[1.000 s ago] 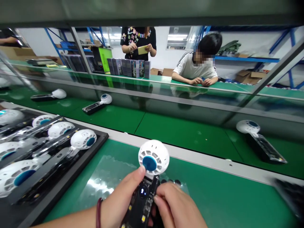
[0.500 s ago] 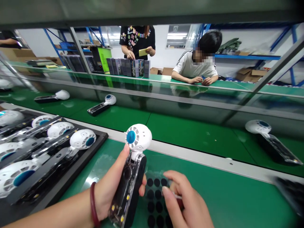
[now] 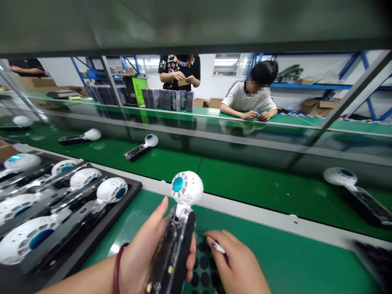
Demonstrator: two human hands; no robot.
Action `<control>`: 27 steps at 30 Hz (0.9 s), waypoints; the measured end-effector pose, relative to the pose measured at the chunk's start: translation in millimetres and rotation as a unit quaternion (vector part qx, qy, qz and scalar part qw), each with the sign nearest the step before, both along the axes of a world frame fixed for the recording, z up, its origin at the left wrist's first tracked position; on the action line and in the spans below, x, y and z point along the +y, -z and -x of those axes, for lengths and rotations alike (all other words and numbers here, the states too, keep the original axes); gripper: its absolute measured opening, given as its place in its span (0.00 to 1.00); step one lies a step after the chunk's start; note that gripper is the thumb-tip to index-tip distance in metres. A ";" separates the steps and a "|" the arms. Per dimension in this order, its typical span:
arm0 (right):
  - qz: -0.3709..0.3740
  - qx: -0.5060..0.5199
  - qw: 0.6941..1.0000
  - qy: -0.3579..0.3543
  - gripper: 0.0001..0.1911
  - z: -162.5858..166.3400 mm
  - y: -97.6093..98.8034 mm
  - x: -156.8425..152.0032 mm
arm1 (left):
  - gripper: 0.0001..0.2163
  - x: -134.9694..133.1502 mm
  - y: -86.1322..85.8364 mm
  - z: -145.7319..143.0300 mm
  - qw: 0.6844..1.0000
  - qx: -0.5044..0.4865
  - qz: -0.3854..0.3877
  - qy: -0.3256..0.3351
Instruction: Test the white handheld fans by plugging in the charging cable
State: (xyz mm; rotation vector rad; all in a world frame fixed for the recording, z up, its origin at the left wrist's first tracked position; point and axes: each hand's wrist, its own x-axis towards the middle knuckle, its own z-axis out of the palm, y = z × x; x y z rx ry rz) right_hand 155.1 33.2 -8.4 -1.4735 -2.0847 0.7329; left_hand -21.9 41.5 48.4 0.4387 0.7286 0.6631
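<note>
My left hand [image 3: 143, 255] is wrapped round the dark clear handle of a handheld fan [image 3: 179, 228], held upright with its white round head and blue centre at the top. My right hand [image 3: 237, 265] is curled to the right of it, pinching a small white-tipped tool [image 3: 218, 247]. Its tip is over a sheet of round black pads [image 3: 203, 267] lying on the green bench. The two hands are apart.
A black tray [image 3: 92, 241] with several more fans lies at the left. Single fans [image 3: 141, 149] ride the green conveyor [image 3: 245, 175] beyond a grey rail, one at the far right [image 3: 352, 190]. Across the line one person sits and another stands by boxes [image 3: 168, 99].
The fan was turned from facing me to side-on and lifted left in my left hand. My right hand let go of its handle and moved to the pad sheet. The view tilted down.
</note>
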 end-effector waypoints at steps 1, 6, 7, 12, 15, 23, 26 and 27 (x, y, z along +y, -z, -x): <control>0.011 0.008 1.000 0.005 0.13 0.0 -0.6 1.0 | 0.32 -2.5 -4.7 -2.5 1.000 -0.010 0.002 0.011; 0.024 0.010 1.000 0.011 0.12 0.1 -3.0 2.9 | 0.24 -11.9 -20.1 -6.2 0.998 -0.067 0.005 -0.015; 0.017 0.013 1.000 0.006 0.13 0.4 -2.9 2.5 | 0.23 -11.8 -19.8 -4.9 0.997 -0.075 0.012 -0.011; -0.018 -0.021 0.999 -0.018 0.16 2.8 2.5 1.7 | 0.25 -6.7 -10.1 2.4 0.991 -0.117 0.026 0.064; -0.037 -0.097 0.994 -0.022 0.18 4.2 7.3 2.7 | 0.29 -7.2 -4.3 3.6 0.981 -0.161 0.043 0.095; -0.082 -0.103 0.991 -0.022 0.15 6.3 12.9 1.3 | 0.27 -7.5 -2.8 3.5 0.984 -0.132 -0.038 0.116; -0.076 -0.095 0.992 -0.030 0.17 6.6 10.5 1.1 | 0.23 -7.7 -3.5 5.3 0.988 -0.122 -0.050 0.084; -0.067 -0.096 0.993 -0.034 0.18 6.9 8.8 1.3 | 0.24 -8.2 -3.9 5.7 0.988 -0.120 -0.050 0.084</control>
